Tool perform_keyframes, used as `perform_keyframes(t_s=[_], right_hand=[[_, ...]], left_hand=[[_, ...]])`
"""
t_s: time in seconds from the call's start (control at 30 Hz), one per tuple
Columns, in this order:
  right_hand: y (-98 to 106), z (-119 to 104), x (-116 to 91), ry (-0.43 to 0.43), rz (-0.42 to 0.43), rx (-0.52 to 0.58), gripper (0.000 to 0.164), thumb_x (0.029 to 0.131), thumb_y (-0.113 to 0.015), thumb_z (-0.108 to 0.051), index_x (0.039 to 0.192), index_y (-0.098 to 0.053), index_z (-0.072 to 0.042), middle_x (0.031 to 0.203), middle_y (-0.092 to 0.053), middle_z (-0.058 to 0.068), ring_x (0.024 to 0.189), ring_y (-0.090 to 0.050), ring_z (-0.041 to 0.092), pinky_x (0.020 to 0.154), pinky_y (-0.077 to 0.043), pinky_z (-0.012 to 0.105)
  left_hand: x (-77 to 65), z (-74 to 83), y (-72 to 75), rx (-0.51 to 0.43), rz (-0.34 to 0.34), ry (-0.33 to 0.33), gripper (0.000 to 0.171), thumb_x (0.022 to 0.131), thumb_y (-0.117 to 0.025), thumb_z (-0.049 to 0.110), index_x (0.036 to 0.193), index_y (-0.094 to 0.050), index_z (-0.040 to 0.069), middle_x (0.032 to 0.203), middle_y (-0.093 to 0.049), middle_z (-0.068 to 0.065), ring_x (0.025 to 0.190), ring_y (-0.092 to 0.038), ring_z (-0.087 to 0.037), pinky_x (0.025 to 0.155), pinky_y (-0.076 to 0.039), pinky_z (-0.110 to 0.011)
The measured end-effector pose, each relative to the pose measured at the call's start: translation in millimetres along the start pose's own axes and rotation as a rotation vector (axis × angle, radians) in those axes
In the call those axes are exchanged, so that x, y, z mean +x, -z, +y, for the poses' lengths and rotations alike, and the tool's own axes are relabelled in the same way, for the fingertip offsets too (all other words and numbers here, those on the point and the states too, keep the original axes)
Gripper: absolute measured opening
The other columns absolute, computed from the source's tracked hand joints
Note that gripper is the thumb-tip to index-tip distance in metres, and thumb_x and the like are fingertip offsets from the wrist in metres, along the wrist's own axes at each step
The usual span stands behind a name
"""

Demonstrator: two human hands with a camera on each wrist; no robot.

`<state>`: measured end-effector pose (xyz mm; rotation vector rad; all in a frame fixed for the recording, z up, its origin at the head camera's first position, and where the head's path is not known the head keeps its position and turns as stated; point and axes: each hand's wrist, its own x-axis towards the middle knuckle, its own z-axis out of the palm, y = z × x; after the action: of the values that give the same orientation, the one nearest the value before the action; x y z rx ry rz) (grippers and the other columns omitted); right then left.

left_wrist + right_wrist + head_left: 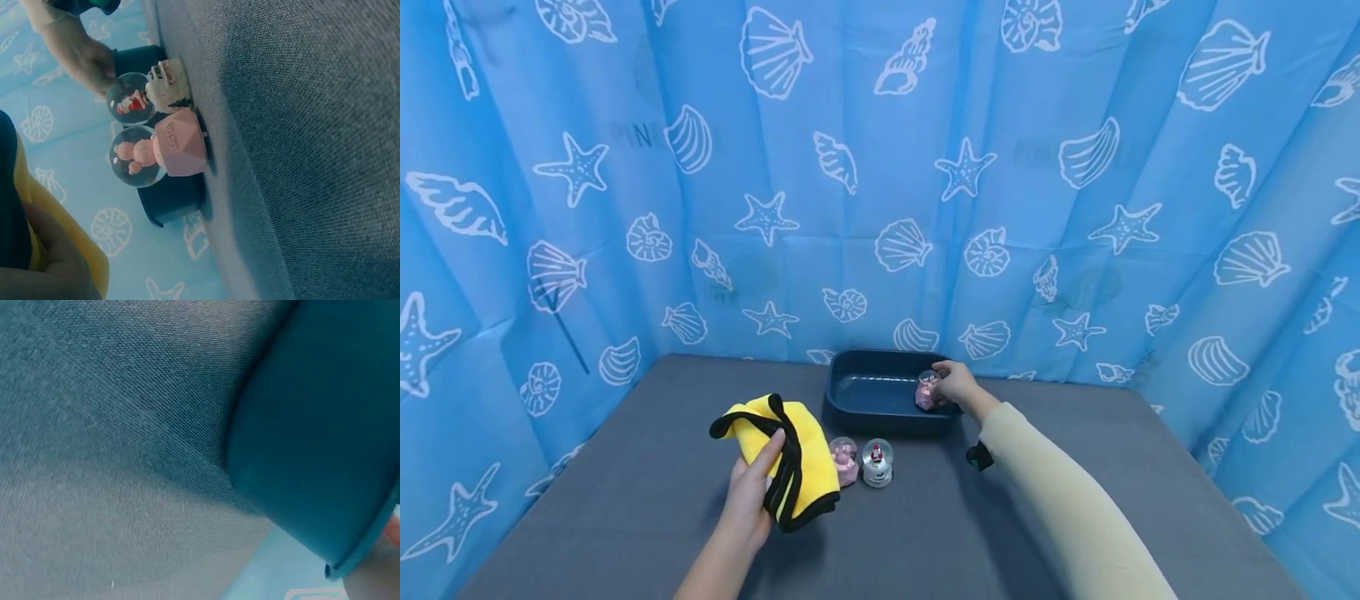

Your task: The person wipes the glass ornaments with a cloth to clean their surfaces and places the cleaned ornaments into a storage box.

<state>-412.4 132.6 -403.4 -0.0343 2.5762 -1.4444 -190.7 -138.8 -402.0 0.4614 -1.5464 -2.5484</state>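
L of blue bin (891, 424), yellow cloth (817, 454), prob. soft & light, is gripped by L hand (749, 492). In bin's R end, pink globe (925, 393), prob. fragile w/ slick dome, is pinched by R hand (958, 386); best taken by base (923, 401).

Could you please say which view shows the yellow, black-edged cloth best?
The head view: the yellow, black-edged cloth shows almost whole in the left hand. The left wrist view crops it; the right wrist view lacks it.
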Motion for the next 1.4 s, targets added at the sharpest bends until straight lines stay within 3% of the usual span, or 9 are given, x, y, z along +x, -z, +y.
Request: perform_keyframes(t_s=[0.23, 0.43, 0.57, 0.7, 0.87, 1.07, 1.4], right_hand=[[4.6, -4.6, -4.8, 0.038, -0.019, -0.031, 0.047, 0.093, -0.060, 0.002, 0.138, -0.045, 0.007, 0.135, -0.046, 0.028, 0.075, -0.061, 0.020, 0.073, -0.056, 0.037], [5.7, -4.8, -5.0, 0.074, 0.012, -0.120, 0.038, 0.094, -0.058, 0.003, 0.131, -0.051, 0.007, 0.126, -0.051, 0.027, 0.080, -0.062, 0.024, 0.066, -0.055, 0.034], [10.0, -3.5, -5.3, 0.058, 0.009, -0.124, 0.039, 0.094, -0.055, 0.005, 0.133, -0.052, 0.005, 0.129, -0.049, 0.026, 0.087, -0.061, 0.027, 0.063, -0.054, 0.031], [12.5, -1.9, -5.3, 0.042, -0.006, -0.102, 0.047, 0.093, -0.056, 0.005, 0.140, -0.047, 0.003, 0.134, -0.047, 0.027, 0.082, -0.060, 0.023, 0.061, -0.054, 0.028], [17.9, -4.5, -17.4, 0.041, 0.029, -0.029, 0.056, 0.093, -0.059, 0.002, 0.146, -0.038, 0.001, 0.136, -0.045, 0.029, 0.082, -0.062, 0.027, 0.061, -0.054, 0.028], [25.8, -8.3, -37.0, 0.019, 0.097, 0.129, 0.051, 0.095, -0.058, 0.000, 0.143, -0.039, 0.004, 0.132, -0.050, 0.030, 0.096, -0.064, 0.037, 0.061, -0.053, 0.026], [34.9, -8.7, -70.6, -0.041, 0.101, 0.396, 0.060, 0.097, -0.056, -0.006, 0.149, -0.028, 0.001, 0.135, -0.048, 0.028, 0.081, -0.065, 0.020, 0.062, -0.053, 0.025]], left_hand=[[0.0, 0.7, -0.2, 0.005, -0.009, -0.014, 0.064, 0.093, -0.065, 0.038, 0.140, -0.034, 0.008, 0.106, -0.061, 0.008, 0.094, -0.063, -0.003, 0.086, -0.050, -0.021], [-0.6, -0.4, -4.7, 0.002, -0.008, -0.020, 0.065, 0.093, -0.066, 0.038, 0.140, -0.035, 0.007, 0.106, -0.062, 0.008, 0.094, -0.063, -0.003, 0.086, -0.050, -0.021], [-0.8, -0.7, -6.0, -0.001, -0.003, -0.016, 0.068, 0.092, -0.067, 0.039, 0.142, -0.033, 0.007, 0.108, -0.061, 0.007, 0.095, -0.062, -0.004, 0.087, -0.050, -0.021], [-0.8, -0.2, -5.1, 0.017, 0.023, 0.000, 0.076, 0.090, -0.068, 0.043, 0.146, -0.030, 0.007, 0.114, -0.058, 0.005, 0.096, -0.062, -0.003, 0.087, -0.049, -0.020], [-0.3, 1.4, -2.3, 0.004, 0.012, 0.004, 0.075, 0.091, -0.067, 0.042, 0.146, -0.029, 0.009, 0.114, -0.057, 0.006, 0.096, -0.061, -0.002, 0.088, -0.048, -0.020], [-1.1, 6.1, 3.4, -0.068, -0.036, -0.016, 0.057, 0.094, -0.064, 0.037, 0.139, -0.036, 0.015, 0.107, -0.059, 0.009, 0.096, -0.062, -0.003, 0.088, -0.049, -0.021], [-0.4, 21.8, 12.5, -0.193, -0.077, 0.028, 0.041, 0.095, -0.062, 0.033, 0.128, -0.041, 0.021, 0.098, -0.066, 0.012, 0.092, -0.065, -0.003, 0.085, -0.051, -0.020]])
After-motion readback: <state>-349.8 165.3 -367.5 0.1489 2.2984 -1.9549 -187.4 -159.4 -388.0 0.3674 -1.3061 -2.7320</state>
